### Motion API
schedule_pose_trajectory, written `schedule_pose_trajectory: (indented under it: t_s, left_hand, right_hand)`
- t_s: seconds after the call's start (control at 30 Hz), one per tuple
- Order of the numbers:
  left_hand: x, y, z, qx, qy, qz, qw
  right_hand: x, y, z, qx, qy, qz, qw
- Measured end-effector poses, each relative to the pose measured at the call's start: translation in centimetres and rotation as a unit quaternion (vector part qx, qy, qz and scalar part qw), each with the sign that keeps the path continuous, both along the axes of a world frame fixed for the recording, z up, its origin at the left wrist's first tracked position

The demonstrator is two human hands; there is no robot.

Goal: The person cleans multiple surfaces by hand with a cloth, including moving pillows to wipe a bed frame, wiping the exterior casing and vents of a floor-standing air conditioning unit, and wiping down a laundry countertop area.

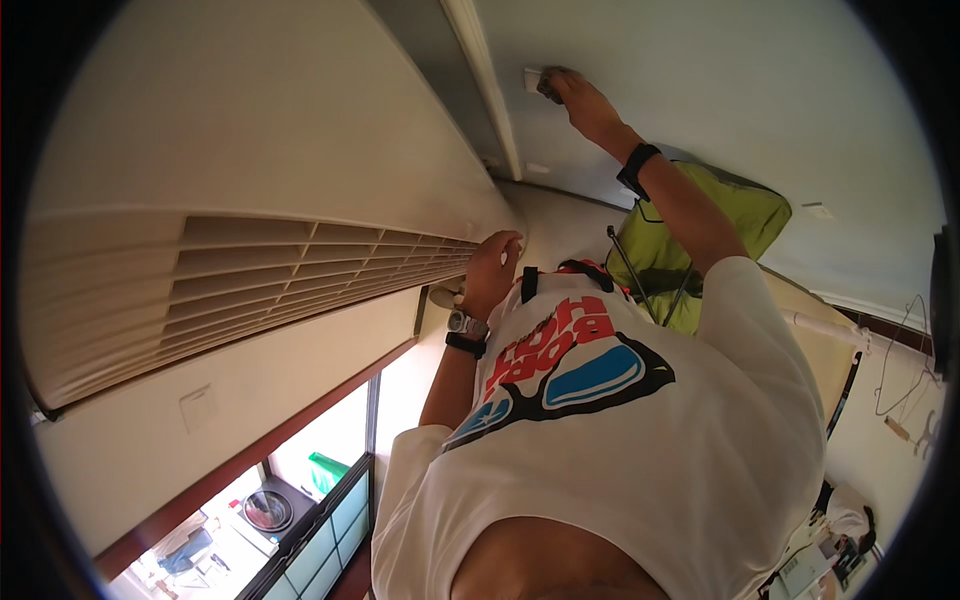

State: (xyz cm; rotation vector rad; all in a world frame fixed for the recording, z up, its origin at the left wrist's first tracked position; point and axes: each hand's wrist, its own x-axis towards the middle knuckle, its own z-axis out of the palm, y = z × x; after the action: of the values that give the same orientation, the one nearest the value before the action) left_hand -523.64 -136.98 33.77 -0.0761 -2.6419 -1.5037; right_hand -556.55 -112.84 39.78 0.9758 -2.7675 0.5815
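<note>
My right hand [581, 97], with a black band at the wrist, reaches up to a pale surface. It holds a dark, crumpled-looking item [551, 84], perhaps a cloth or pad, against or just beside a small white plate [531, 80]. My left hand [491, 270] is at the far end of a louvred grille [300, 277] on a large white unit, likely an air conditioner. Its fingers are bent, and whether they grip anything is unclear. A silver watch [466, 324] and a black band circle that wrist.
Beyond my shirt [637, 465] lies green fabric [697, 225] with dark rods. Another wall plate [817, 210] is at right, near wire hangers [900, 360] on a pale rail [817, 322]. Lower left, a window opening shows a front-loading washing machine [268, 510]. Clutter [825, 555] fills the lower right.
</note>
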Motion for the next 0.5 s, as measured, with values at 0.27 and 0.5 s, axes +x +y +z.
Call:
schedule_pose_trajectory:
  t_s: [0.27, 0.5]
  left_hand:
    - [0.1, 1.4, -1.8, 0.031, 0.009, -0.031, 0.999]
    - [2.9, 1.0, -4.7, 0.002, -0.04, -0.03, 0.999]
  right_hand:
    - [2.9, 9.6, -7.8, -0.153, -0.059, -0.25, 0.954]
    - [4.4, 2.9, -5.0, -0.349, 0.054, -0.19, 0.916]
